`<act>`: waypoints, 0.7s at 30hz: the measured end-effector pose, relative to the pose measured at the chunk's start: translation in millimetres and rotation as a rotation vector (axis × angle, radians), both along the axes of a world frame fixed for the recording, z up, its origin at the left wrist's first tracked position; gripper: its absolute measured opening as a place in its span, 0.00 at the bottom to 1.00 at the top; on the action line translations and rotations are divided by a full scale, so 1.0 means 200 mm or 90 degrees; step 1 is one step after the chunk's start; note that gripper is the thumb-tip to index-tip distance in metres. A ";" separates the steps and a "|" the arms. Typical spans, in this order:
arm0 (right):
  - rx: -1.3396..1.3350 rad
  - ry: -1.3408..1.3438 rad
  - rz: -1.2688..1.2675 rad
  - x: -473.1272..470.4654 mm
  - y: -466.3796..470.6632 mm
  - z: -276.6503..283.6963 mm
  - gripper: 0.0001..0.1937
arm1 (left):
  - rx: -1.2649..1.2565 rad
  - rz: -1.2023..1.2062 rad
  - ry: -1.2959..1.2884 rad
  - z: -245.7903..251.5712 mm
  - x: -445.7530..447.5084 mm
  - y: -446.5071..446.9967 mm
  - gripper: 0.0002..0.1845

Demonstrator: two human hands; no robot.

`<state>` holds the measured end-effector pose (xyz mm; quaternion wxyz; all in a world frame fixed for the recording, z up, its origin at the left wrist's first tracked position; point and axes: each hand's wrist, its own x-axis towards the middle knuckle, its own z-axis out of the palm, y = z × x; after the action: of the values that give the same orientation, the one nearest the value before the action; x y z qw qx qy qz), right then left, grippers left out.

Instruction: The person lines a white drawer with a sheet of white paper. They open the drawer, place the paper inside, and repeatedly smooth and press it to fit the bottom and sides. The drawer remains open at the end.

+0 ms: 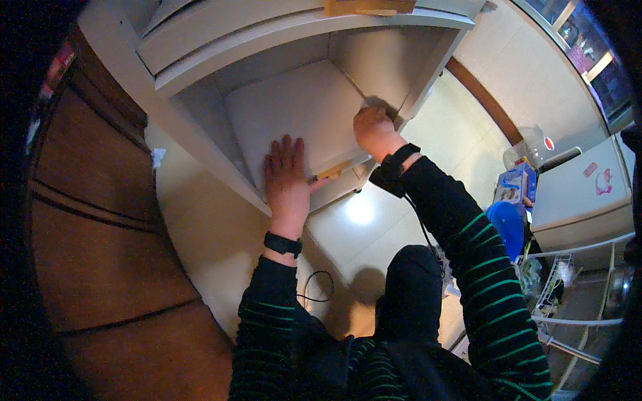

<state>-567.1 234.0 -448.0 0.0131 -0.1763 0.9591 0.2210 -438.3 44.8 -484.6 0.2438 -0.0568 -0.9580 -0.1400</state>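
Note:
Before me is a white cabinet with an open compartment, lined at the bottom by a flat pale panel or sheet. My left hand lies palm down on the front left part of that panel, fingers apart and pointing inward. Beside its thumb, at the front edge, is a small tan wooden piece, perhaps a handle; whether the thumb touches it cannot be told. My right hand is curled at the front right corner of the compartment, against the side wall. Its fingertips are hidden, so a held object cannot be made out.
Above the compartment is a drawer front with a wooden handle. Brown wooden doors stand at the left. On the right are a blue basin, a white appliance and a white wire rack. A thin black cable hangs below.

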 end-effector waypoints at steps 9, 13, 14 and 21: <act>-0.339 -0.104 0.113 0.13 -0.07 -0.09 0.39 | -0.029 -0.013 0.015 -0.06 0.00 -0.02 0.52; -0.356 -0.039 0.130 0.13 -0.06 -0.15 0.38 | -0.019 -0.027 -0.010 -0.02 0.01 -0.01 0.50; -0.342 -0.025 0.129 0.13 -0.06 -0.16 0.38 | -0.030 -0.032 -0.036 -0.01 0.02 0.00 0.49; -0.370 -0.008 0.119 0.17 -0.07 -0.16 0.39 | -0.059 -0.046 -0.121 0.02 0.29 -0.02 0.46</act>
<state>-534.0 220.5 -479.0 -0.0523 -0.2613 0.9617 -0.0638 -379.7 40.7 -481.3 0.1439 -0.0891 -0.9795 -0.1093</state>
